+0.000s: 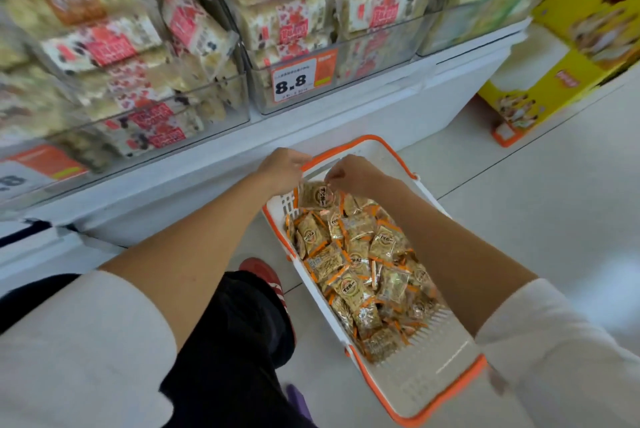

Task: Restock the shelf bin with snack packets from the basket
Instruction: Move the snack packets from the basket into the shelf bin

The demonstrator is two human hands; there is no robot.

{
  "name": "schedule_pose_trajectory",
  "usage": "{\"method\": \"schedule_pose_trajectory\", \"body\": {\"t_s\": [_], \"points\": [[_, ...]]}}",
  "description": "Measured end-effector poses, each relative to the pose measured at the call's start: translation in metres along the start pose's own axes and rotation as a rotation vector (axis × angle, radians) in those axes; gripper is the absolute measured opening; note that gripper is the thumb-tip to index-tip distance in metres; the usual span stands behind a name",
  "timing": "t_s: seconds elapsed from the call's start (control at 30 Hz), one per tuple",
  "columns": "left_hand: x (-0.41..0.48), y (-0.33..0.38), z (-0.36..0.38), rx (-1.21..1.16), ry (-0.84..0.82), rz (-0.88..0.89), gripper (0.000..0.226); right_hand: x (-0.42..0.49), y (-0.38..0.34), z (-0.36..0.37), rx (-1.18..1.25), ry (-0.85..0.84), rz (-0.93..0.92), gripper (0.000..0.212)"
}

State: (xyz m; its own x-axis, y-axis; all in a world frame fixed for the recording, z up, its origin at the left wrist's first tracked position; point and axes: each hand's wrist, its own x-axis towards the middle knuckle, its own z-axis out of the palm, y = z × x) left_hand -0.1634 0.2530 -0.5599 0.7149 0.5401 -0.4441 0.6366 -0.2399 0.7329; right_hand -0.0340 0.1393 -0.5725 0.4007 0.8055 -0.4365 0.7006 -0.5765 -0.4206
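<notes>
One packet point(317, 195) dangles over the far end of the basket point(446, 396), right hand point(356, 174) pinching its top corner, probably to lift it to the shelf bin point(263, 108) above; left hand point(282, 169) sits right beside it, fingers hidden, can't tell its grip.

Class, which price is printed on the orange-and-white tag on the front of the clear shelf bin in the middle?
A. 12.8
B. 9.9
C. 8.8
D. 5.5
C: the price tag stuck to the clear shelf bin reads 8.8 in large black digits.
</notes>
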Motion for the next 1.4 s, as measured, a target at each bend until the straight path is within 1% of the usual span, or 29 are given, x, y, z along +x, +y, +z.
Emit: {"method": "schedule_pose_trajectory", "body": {"t_s": [0.07, 0.13, 0.17, 0.23, 0.27, 0.33, 0.4, 0.43, 0.47, 0.5, 0.53, 0.57, 0.63, 0.67, 0.7, 0.73, 0.83, 0.97, 1.07, 1.13, 1.2, 1.23, 1.3, 1.4], "points": [[-0.013, 0.028, -0.014, 0.088, -0.038, 0.107, 0.038, -0.015, -0.023, -0.044, -0.041, -0.003, -0.109, 0.017], [-0.028, 0.055, -0.030, 0.183, -0.031, 0.175, 0.029, -0.030, -0.049, -0.081, -0.035, 0.052, -0.188, 0.015], [-0.036, 0.066, -0.039, 0.224, 0.000, 0.200, 0.024, -0.036, -0.061, -0.096, -0.036, 0.089, -0.209, 0.015], [-0.050, 0.082, -0.060, 0.243, 0.083, 0.231, 0.024, -0.048, -0.082, -0.123, -0.057, 0.142, -0.224, 0.020], [-0.057, 0.088, -0.069, 0.222, 0.108, 0.235, 0.025, -0.053, -0.089, -0.133, -0.012, 0.165, -0.209, 0.021], [-0.074, 0.099, -0.090, 0.120, 0.169, 0.260, 0.026, -0.065, -0.105, -0.153, 0.195, 0.225, -0.202, 0.018], [-0.089, 0.110, -0.111, -0.007, 0.275, 0.289, 0.025, -0.080, -0.122, -0.170, 0.403, 0.310, -0.237, 0.024], [-0.097, 0.117, -0.122, -0.044, 0.338, 0.302, 0.024, -0.085, -0.128, -0.179, 0.495, 0.304, -0.247, 0.029], [-0.104, 0.124, -0.133, -0.077, 0.402, 0.309, 0.024, -0.091, -0.135, -0.186, 0.579, 0.245, -0.245, 0.034], [-0.111, 0.130, -0.144, -0.123, 0.460, 0.324, 0.023, -0.096, -0.143, -0.192, 0.654, 0.150, -0.241, 0.037], [-0.118, 0.136, -0.155, -0.179, 0.504, 0.336, 0.022, -0.100, -0.152, -0.198, 0.692, 0.074, -0.244, 0.039], [-0.124, 0.141, -0.165, -0.240, 0.532, 0.344, 0.022, -0.102, -0.159, -0.202, 0.720, 0.048, -0.259, 0.036], [-0.136, 0.152, -0.188, -0.354, 0.550, 0.346, 0.023, -0.107, -0.180, -0.210, 0.758, 0.136, -0.308, 0.016], [-0.142, 0.156, -0.200, -0.402, 0.544, 0.342, 0.024, -0.110, -0.192, -0.215, 0.773, 0.194, -0.338, 0.018], [-0.149, 0.160, -0.212, -0.440, 0.535, 0.334, 0.024, -0.111, -0.204, -0.219, 0.784, 0.241, -0.369, 0.027], [-0.156, 0.163, -0.225, -0.468, 0.524, 0.319, 0.022, -0.113, -0.216, -0.224, 0.764, 0.272, -0.396, 0.030], [-0.177, 0.172, -0.262, -0.541, 0.492, 0.323, 0.011, -0.114, -0.255, -0.240, 0.720, 0.298, -0.468, 0.022], [-0.188, 0.176, -0.316, -0.603, 0.550, 0.382, 0.016, -0.104, -0.303, -0.264, 0.700, 0.325, -0.556, 0.029], [-0.194, 0.178, -0.358, -0.612, 0.606, 0.423, 0.015, -0.088, -0.345, -0.281, 0.687, 0.356, -0.617, 0.018], [-0.196, 0.181, -0.388, -0.566, 0.664, 0.444, 0.004, -0.067, -0.374, -0.291, 0.672, 0.384, -0.660, 0.019], [-0.192, 0.178, -0.423, -0.469, 0.741, 0.442, 0.028, -0.039, -0.399, -0.298, 0.634, 0.428, -0.704, 0.026], [-0.187, 0.175, -0.442, -0.388, 0.777, 0.432, 0.032, -0.025, -0.411, -0.300, 0.579, 0.445, -0.721, 0.031], [-0.179, 0.164, -0.473, -0.152, 0.821, 0.426, 0.030, 0.003, -0.432, -0.302, 0.449, 0.435, -0.748, 0.038], [-0.167, 0.145, -0.513, 0.275, 0.832, 0.381, 0.020, 0.037, -0.461, -0.299, 0.240, 0.386, -0.745, 0.041]]}}
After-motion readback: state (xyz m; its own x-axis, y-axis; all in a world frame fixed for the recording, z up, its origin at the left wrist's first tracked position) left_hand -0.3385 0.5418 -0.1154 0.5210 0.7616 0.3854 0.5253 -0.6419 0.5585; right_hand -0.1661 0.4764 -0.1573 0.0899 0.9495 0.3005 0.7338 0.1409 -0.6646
